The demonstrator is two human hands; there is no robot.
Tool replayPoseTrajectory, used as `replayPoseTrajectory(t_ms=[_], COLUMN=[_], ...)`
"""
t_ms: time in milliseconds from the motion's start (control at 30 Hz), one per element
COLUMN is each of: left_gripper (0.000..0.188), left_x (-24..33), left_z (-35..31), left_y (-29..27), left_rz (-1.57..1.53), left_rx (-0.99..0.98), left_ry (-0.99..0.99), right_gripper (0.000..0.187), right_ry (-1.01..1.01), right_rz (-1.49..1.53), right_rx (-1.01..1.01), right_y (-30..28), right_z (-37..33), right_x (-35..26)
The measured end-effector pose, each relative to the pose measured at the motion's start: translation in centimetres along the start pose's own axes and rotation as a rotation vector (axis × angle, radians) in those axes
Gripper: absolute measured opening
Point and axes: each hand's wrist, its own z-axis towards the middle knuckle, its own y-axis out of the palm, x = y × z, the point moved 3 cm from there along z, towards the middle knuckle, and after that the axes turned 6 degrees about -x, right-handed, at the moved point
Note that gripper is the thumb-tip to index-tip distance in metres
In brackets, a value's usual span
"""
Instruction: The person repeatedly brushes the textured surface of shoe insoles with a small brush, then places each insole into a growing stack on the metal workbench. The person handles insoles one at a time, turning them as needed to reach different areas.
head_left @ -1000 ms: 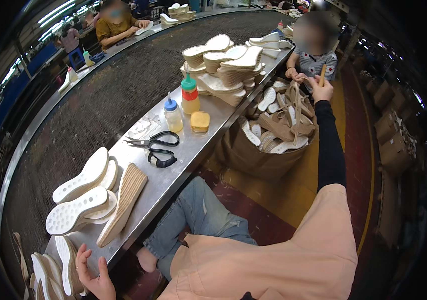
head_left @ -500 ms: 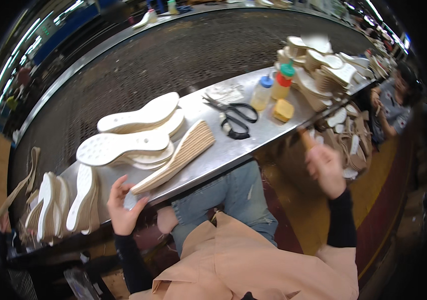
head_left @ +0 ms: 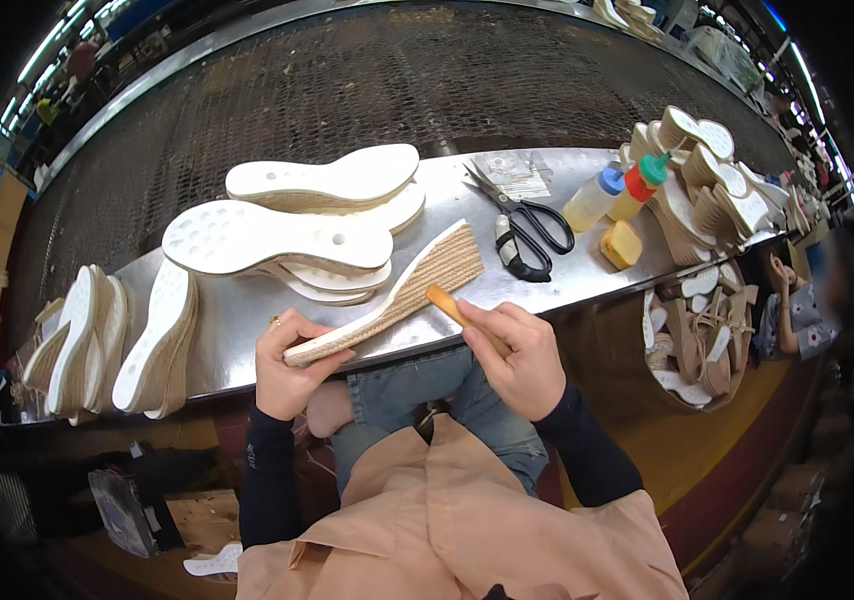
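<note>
My left hand [head_left: 292,362] grips the toe end of a wedge shoe sole [head_left: 402,290], its thumb under the edge and fingers over the top. The sole has a white upper face and a side wrapped in tan rope; its thick heel end points up and right over the metal bench. In my right hand [head_left: 519,358] is a short orange-tan stick [head_left: 447,302], pinched between thumb and fingers. Its tip is at the rope side of the sole; whether it touches I cannot tell. Several white-faced wedge soles [head_left: 277,238] lie stacked just beyond my left hand.
Black-handled scissors [head_left: 522,225], a blue-capped bottle [head_left: 592,200], a green-capped bottle [head_left: 639,187] and a yellow block [head_left: 621,245] stand on the metal bench [head_left: 232,345]. More soles [head_left: 697,190] crowd its right end. A mesh conveyor [head_left: 347,90] runs behind; a person [head_left: 797,310] sits right.
My right hand has come in from the right, bringing the orange-tan stick to the sole. My left hand has closed around the toe end. The view has shifted.
</note>
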Motion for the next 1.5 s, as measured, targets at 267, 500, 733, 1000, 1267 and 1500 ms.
replayPoseTrajectory(t_ms=[267, 500, 733, 1000, 1267, 1500], left_gripper=[0.024, 0.026, 0.023, 0.026, 0.026, 0.026], left_x=[0.3, 0.4, 0.4, 0.3, 0.5, 0.3], left_z=[0.0, 0.1, 0.1, 0.0, -0.1, -0.2], left_y=[-0.1, 0.0, -0.1, 0.1, 0.1, 0.2], left_rz=[-0.017, -0.037, -0.002, -0.041, -0.033, -0.034], left_rx=[-0.040, -0.034, -0.046, -0.034, -0.024, -0.009], left_ry=[-0.054, -0.070, -0.040, -0.048, -0.033, -0.048], right_gripper=[0.027, 0.027, 0.030, 0.032, 0.028, 0.032], right_ry=[-0.070, -0.049, -0.098, -0.118, -0.137, -0.111], right_rz=[-0.107, -0.108, -0.301, -0.379, -0.386, -0.705], right_rx=[0.062, 0.035, -0.052, -0.052, -0.002, -0.189], right_y=[1.1, 1.8, 1.9, 2.1, 0.9, 2.2], right_z=[2.3, 2.5, 3.0, 2.5, 4.1, 4.0], right_x=[0.1, 0.2, -1.1, -1.2, -0.7, -0.9])
